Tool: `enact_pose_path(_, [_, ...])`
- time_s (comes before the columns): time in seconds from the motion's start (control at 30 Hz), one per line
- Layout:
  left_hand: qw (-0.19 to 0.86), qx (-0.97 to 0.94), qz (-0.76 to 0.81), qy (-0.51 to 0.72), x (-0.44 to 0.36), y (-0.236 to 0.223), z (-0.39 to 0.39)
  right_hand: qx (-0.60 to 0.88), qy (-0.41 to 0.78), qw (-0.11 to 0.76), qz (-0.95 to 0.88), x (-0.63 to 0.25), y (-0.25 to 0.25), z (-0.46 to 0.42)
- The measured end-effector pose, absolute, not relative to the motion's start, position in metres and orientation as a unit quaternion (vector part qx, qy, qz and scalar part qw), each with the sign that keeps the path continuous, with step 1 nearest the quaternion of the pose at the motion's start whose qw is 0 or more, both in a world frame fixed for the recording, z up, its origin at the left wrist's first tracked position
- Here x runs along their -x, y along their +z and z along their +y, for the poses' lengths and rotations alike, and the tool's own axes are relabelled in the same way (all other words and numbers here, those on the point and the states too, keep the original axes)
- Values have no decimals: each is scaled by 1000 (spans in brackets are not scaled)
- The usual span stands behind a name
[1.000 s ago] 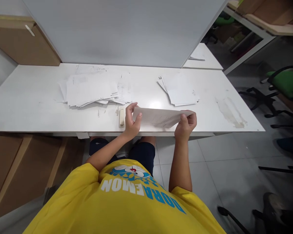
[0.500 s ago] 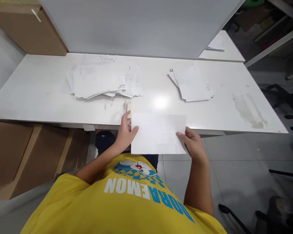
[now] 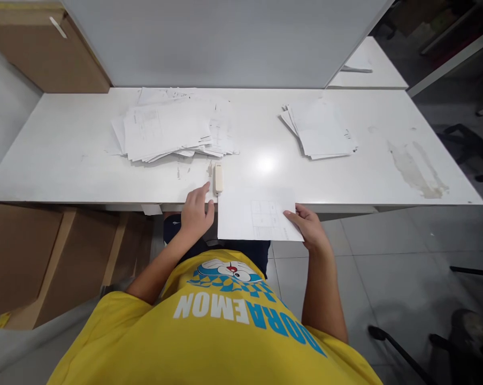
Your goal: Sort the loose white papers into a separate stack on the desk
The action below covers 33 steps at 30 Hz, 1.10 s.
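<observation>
My right hand (image 3: 311,227) pinches the right edge of a white paper sheet (image 3: 241,216), thumb on top. The sheet overhangs the front edge of the table, and a faint printed grid shows on its face. To the left of the sheet, my left hand (image 3: 197,213) holds nothing, its thumb apart from its fingers at the table edge. Just beyond those fingertips lies a small cream oblong object (image 3: 219,179), which looks like a mini stapler. It rests on the tabletop close to the sheet's upper left corner.
On the white table (image 3: 257,125), a large loose paper pile (image 3: 169,128) lies left of centre and a smaller paper stack (image 3: 325,131) lies to the right. A grey partition (image 3: 225,43) rises behind. Cardboard boxes (image 3: 76,256) stand below left; chair legs (image 3: 397,353) are at right.
My left hand has let go of the sheet and moved left, away from it. My right hand still holds the sheet, whose printed grid now shows more clearly.
</observation>
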<state>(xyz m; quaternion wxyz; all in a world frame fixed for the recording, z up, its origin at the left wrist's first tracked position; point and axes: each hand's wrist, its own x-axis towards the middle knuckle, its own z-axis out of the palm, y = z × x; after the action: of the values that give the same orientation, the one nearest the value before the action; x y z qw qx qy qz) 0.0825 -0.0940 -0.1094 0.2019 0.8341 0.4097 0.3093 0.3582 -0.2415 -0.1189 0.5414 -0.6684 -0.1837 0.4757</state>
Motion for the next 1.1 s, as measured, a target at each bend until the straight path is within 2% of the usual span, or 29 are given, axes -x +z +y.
enact_pose_path(0.07, [135,-889,312,306,-85,-110,-81,668,485,532,-188,-358,-118,-241])
enact_pose_path(0.17, [114,-921,244,281,-88,-119,-62,666,489,531,-189,-358,-117,-240])
enact_pose_path(0.53, [86,-917,247,302,-86,-133,-51,654,494,533,-209,-354,-123,-228])
enact_pose_path(0.8, [-1,-911,272,309,-82,-149,-59,644,512,533,-196,-351,-135,-224])
enact_pose_path(1.1, [24,-928,262,262,-80,-143,-57,656,480,544,-206,-342,-136,-220])
